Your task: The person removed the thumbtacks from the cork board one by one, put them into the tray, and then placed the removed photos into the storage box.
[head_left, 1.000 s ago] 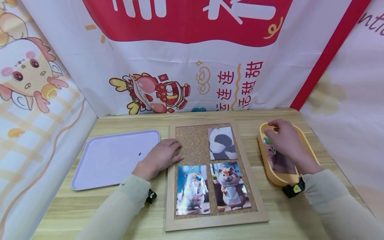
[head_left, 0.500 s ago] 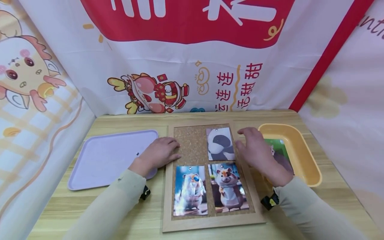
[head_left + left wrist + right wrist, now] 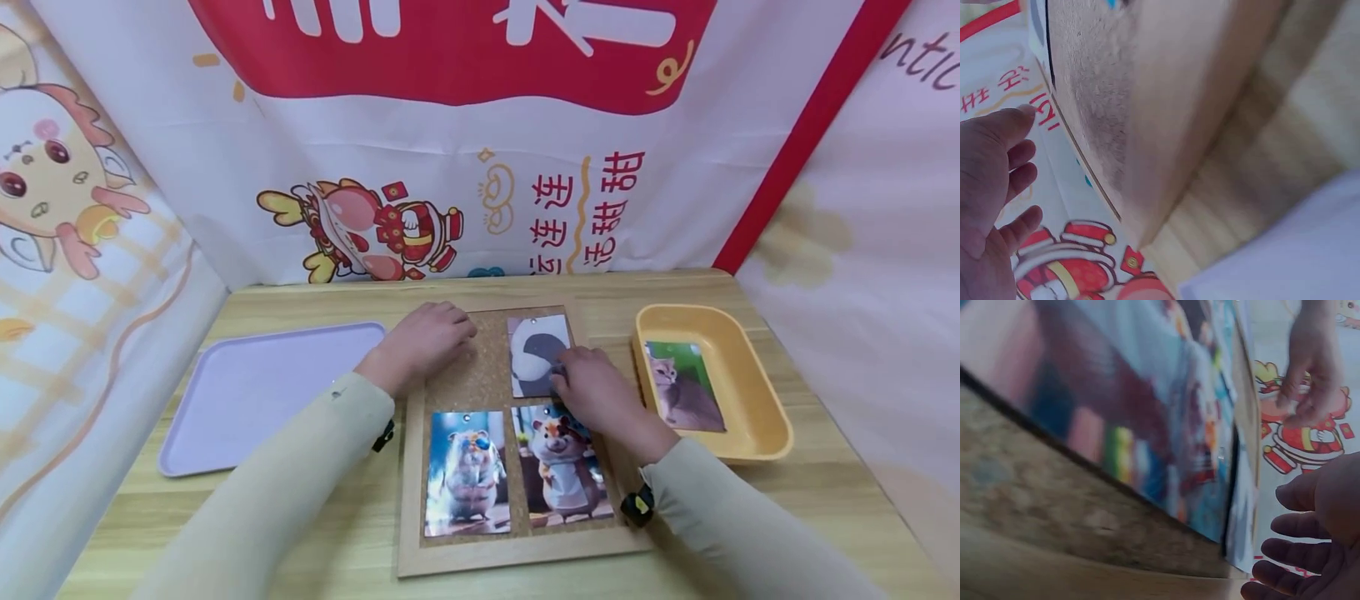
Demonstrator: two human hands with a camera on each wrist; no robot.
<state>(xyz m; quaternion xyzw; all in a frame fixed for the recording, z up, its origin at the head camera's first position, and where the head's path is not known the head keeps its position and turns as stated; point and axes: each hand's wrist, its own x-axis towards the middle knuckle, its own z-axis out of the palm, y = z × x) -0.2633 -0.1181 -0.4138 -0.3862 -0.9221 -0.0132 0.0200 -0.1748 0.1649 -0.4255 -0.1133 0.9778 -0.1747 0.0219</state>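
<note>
A wood-framed cork board (image 3: pixel 483 354) lies on the table with three photos pinned to it. My left hand (image 3: pixel 427 337) hovers over its upper left part, fingers loosely bent and holding nothing; the left wrist view shows the same hand (image 3: pixel 991 169) apart from the frame. Over the board's right side is my right hand (image 3: pixel 600 396), its fingertips by the black-and-white panda-like photo (image 3: pixel 531 350). Seen from the right wrist, that hand (image 3: pixel 1322 537) has spread fingers and nothing in them. Two hamster photos (image 3: pixel 468 475) fill the lower half, each with a pin at its top.
To the right stands a yellow basket (image 3: pixel 757 408) with a cat photo (image 3: pixel 684 387) in it. A lilac tray (image 3: pixel 262 392) lies left of the board, partly behind my left forearm. Printed cloth (image 3: pixel 450 133) rises behind the wooden table (image 3: pixel 330 525).
My right hand has left the basket and moved left to the panda-like photo, carrying nothing. My left hand has shifted from the board's left edge forward and inward over the cork.
</note>
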